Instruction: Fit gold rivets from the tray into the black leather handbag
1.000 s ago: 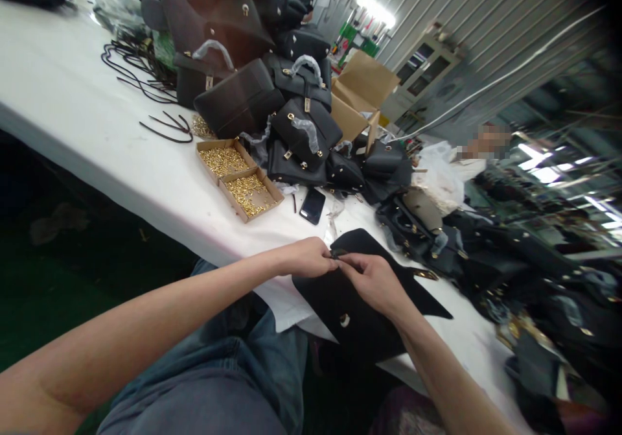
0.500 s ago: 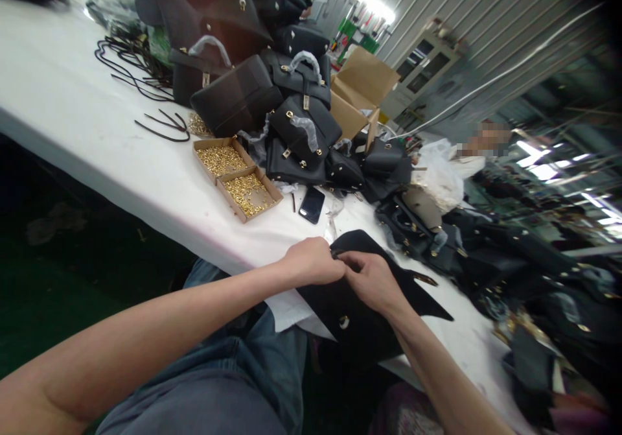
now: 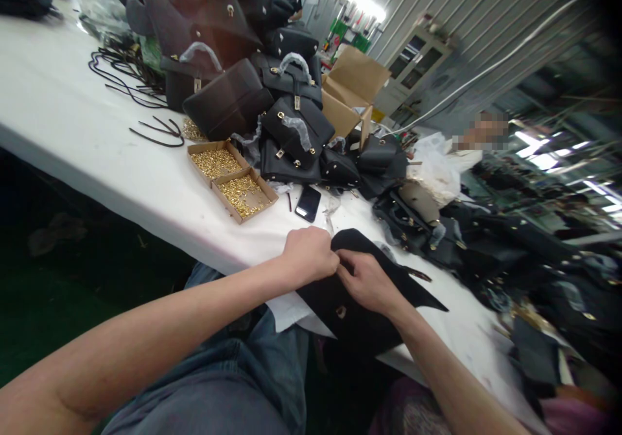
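A black handbag lies tilted over the front edge of the table, a small gold metal fitting on its face. My left hand is closed in a fist at the bag's upper left. My right hand rests over the bag, its thumb and fingers pinched together against the left fingertips. Whatever sits between the two sets of fingertips is too small and covered to make out. A strip with a gold-coloured end shows past the right hand.
Two cardboard trays of small gold fittings and a phone lie ahead on the white table. Piled black handbags, an open carton and black cords stand behind. A person is at the far right.
My hands stay together at the same part of the bag, with the left fist turned slightly. The whole view has shifted a little.
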{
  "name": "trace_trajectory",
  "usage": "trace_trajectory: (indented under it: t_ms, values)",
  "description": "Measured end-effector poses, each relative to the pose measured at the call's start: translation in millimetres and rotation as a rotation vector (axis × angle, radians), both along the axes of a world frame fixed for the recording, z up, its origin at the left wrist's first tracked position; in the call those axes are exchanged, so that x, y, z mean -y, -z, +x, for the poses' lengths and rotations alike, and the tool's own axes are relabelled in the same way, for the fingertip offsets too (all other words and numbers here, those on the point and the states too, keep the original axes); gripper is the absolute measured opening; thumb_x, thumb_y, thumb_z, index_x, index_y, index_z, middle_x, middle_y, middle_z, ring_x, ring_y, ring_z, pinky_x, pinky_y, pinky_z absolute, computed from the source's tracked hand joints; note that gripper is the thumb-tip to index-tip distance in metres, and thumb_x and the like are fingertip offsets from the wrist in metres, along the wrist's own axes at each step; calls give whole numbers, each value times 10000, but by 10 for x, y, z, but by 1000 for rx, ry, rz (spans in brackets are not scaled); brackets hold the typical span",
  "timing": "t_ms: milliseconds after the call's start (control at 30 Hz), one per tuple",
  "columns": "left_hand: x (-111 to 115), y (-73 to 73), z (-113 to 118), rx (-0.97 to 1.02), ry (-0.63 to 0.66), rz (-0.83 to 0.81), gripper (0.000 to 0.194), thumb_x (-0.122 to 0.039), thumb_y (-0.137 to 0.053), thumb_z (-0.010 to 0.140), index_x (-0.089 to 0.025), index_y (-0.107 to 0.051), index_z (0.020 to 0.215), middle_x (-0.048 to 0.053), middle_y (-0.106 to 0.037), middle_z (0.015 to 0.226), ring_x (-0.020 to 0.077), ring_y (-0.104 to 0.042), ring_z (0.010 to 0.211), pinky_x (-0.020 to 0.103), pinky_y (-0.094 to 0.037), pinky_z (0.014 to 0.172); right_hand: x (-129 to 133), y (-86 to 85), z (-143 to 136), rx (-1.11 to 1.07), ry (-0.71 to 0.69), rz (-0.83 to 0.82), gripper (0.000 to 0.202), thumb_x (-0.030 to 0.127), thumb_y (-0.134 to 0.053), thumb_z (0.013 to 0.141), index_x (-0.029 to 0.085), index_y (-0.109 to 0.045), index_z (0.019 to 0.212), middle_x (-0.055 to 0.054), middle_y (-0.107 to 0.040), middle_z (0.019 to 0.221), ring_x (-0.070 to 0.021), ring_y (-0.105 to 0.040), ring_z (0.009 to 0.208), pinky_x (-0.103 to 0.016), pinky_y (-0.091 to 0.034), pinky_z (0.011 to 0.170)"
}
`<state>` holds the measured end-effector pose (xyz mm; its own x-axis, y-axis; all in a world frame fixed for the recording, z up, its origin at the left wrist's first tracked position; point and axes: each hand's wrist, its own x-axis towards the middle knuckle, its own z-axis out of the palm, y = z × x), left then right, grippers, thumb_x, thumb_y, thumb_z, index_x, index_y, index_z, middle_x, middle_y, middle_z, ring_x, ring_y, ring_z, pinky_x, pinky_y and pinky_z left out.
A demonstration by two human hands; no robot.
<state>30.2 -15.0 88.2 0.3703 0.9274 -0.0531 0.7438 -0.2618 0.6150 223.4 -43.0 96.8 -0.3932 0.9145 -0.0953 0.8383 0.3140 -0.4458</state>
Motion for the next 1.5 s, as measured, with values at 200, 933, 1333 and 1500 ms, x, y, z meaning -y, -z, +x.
trace_trajectory:
  t_ms: [200, 933, 1333, 1500]
  values:
    - [-87, -21, -15, -48, 129, -52, 322, -397, -710, 819, -175, -813, 1029, 177, -801, 995, 351, -785, 948, 365, -611, 767, -44, -11, 69, -25, 3, -53, 253, 294, -541, 1054, 216, -665, 848, -4, -703, 794, -201, -617, 731, -336, -398, 683]
    - [-87, -141, 84, -149, 131, 101, 209, -337, -708, 849, -214, -825, 971, 153, -794, 967, 350, -775, 991, 403, -590, 874, 60, -17, 211, -154, 86, -152, 164, 279, -626, 974, 205, -768, 1010, -7, -764, 892, -199, -651, 788, -310, -461, 702]
    - [-167, -93, 138, -153, 198, -21, 177, -300, -750, 766, -215, -830, 899, 149, -805, 934, 306, -774, 904, 327, -573, 744, 75, -11, 172, -162, 115, -79, 189, 239, -655, 913, 201, -817, 1003, -32, -803, 888, -221, -675, 794, -314, -481, 695]
    - [-206, -65, 114, -119, 275, -27, 151, -275, -734, 757, -204, -832, 847, 143, -794, 862, 290, -758, 821, 316, -541, 684, 103, -38, 147, -145, 104, -90, 210, 235, -657, 910, 195, -823, 1032, -32, -802, 884, -208, -664, 764, -313, -467, 680]
